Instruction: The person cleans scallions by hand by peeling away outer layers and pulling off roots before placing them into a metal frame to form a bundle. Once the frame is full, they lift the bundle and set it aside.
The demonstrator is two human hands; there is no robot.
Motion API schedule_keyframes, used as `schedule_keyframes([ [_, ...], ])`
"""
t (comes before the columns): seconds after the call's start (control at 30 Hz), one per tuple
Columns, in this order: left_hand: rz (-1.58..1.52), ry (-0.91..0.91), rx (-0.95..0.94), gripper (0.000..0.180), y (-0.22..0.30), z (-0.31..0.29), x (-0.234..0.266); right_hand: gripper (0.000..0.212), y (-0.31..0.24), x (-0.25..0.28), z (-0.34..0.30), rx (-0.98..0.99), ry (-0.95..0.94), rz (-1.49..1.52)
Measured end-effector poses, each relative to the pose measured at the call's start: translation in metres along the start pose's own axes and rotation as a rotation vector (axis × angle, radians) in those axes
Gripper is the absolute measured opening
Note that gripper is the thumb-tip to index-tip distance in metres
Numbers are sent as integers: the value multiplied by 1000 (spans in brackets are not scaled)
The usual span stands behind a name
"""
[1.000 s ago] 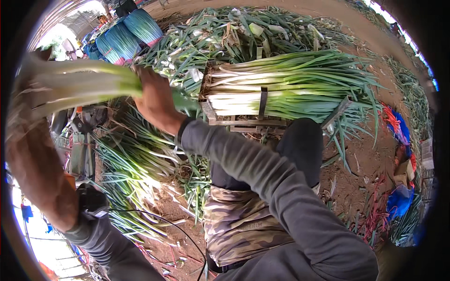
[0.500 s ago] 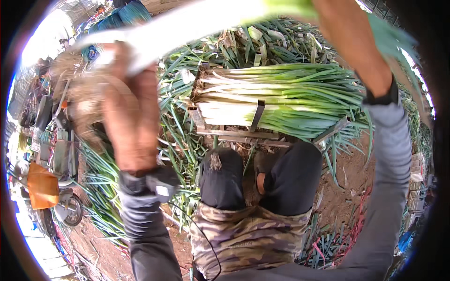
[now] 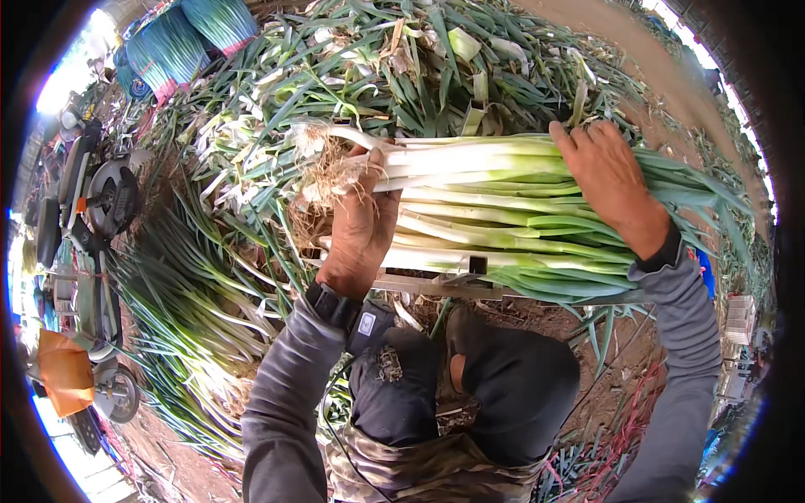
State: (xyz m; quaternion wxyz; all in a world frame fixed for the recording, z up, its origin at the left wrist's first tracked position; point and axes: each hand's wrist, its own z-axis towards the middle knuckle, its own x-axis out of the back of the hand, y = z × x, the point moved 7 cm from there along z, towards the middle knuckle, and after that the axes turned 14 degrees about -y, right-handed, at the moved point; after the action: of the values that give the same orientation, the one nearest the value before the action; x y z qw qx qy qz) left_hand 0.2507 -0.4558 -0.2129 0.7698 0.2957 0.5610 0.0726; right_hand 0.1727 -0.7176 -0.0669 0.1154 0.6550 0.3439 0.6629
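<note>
Long green onions (image 3: 486, 155) with thick white stalks and green tops lie across the far side of a stack of green onions (image 3: 470, 225). My left hand (image 3: 362, 225) is closed round their white ends, just beside the tangled pale roots (image 3: 323, 172). Farther right, my right hand (image 3: 608, 180) curls its fingers over the stalks where they turn green. The stack lies crosswise in a low metal rack (image 3: 478, 265) in front of my knees; most of the rack is hidden under it.
Beyond the rack spreads a heap of stripped leaves (image 3: 411, 67). Loose green onions (image 3: 184, 310) are piled at the left. Tied bundles (image 3: 220, 25) stand at the far left, a motorbike (image 3: 109, 201) at the left edge. Pink string (image 3: 616, 427) lies on the ground at the lower right.
Both hands have come down from a raised position with the green onions, which now rest on the stack. My left hand has moved right and nearer the rack.
</note>
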Motion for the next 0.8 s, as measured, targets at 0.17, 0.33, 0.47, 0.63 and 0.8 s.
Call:
schedule_keyframes([
  [0.17, 72, 86, 132, 38, -12, -12, 31, 57, -24, -20, 13, 105, -86, 60],
  [0.33, 97, 205, 228, 42, -9, -59, 48, 64, -61, -23, -10, 168, -99, 100],
  [0.47, 54, 391, 370, 32, -22, -67, 68, 64, -71, -26, -18, 200, 8, 332],
  [0.63, 121, 243, 396, 27, -2, -71, 49, 68, -76, -36, -37, 198, 8, 288],
  [0.8, 306, 220, 599, 36, 22, -81, 35, 60, -71, -37, -32, 220, -28, 480],
])
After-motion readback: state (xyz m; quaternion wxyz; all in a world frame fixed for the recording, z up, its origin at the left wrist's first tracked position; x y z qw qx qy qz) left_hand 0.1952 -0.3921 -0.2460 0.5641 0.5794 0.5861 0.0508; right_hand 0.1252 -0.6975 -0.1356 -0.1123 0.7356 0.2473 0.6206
